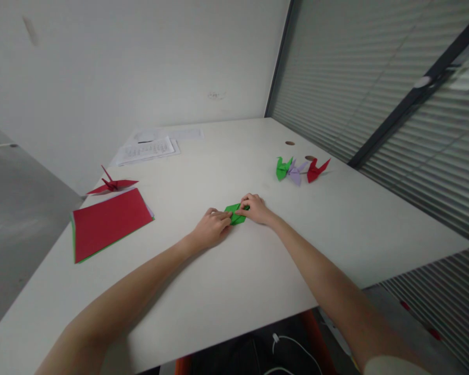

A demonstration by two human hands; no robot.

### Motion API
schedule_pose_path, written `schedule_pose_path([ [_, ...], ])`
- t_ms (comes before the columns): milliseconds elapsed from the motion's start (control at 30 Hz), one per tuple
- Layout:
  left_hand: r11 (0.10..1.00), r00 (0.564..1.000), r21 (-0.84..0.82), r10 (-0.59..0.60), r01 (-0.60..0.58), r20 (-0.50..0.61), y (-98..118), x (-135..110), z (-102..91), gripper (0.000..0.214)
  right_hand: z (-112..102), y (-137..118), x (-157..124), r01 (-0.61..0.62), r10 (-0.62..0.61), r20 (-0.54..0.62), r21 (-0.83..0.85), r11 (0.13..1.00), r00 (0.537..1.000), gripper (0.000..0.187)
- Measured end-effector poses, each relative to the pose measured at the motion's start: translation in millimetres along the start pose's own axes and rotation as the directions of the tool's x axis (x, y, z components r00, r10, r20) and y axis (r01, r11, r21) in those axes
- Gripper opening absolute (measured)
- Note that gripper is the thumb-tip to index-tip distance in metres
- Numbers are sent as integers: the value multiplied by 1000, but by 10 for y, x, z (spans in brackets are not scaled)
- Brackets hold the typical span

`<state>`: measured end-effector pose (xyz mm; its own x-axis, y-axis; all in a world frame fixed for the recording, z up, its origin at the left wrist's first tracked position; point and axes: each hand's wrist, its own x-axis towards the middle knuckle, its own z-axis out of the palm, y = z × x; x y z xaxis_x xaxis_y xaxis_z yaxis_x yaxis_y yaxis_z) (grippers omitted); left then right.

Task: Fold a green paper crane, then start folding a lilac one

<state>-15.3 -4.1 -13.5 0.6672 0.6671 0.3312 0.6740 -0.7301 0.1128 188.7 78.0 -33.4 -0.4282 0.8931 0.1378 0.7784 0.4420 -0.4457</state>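
A small piece of folded green origami paper [237,214] lies on the white table between my two hands. My left hand [213,227] rests at its left side, fingers together and pressing its edge down. On the other side, my right hand [255,207] pinches the paper's right part between thumb and fingers. Crease lines show across the green surface. The fingertips cover both ends of the paper, so its full outline is hidden.
To the left lies a stack of coloured sheets [111,224], red on top, with a red paper crane [112,184] behind it. Farther right stand a green crane [283,168], a lilac crane [296,172] and another red crane [316,170]. Printed papers [148,150] lie at the back.
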Motion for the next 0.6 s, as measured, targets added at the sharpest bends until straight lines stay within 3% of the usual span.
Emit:
schedule_pose_path([
  [167, 999, 998, -8, 52, -52, 26, -20, 4, -24, 26, 0, -22, 0, -12, 12, -3, -2, 1000, 1000, 21],
  [433, 998, 998, -10, 66, -66, 6, -19, -10, -13, 22, 7, -28, 7, -23, 23, -7, 1, 1000, 1000, 26],
  [600, 1000, 1000, -11, -7, 6, -21, 7, -8, 17, 16, 10, -34, 10, -28, 28, -6, 0, 1000, 1000, 26],
])
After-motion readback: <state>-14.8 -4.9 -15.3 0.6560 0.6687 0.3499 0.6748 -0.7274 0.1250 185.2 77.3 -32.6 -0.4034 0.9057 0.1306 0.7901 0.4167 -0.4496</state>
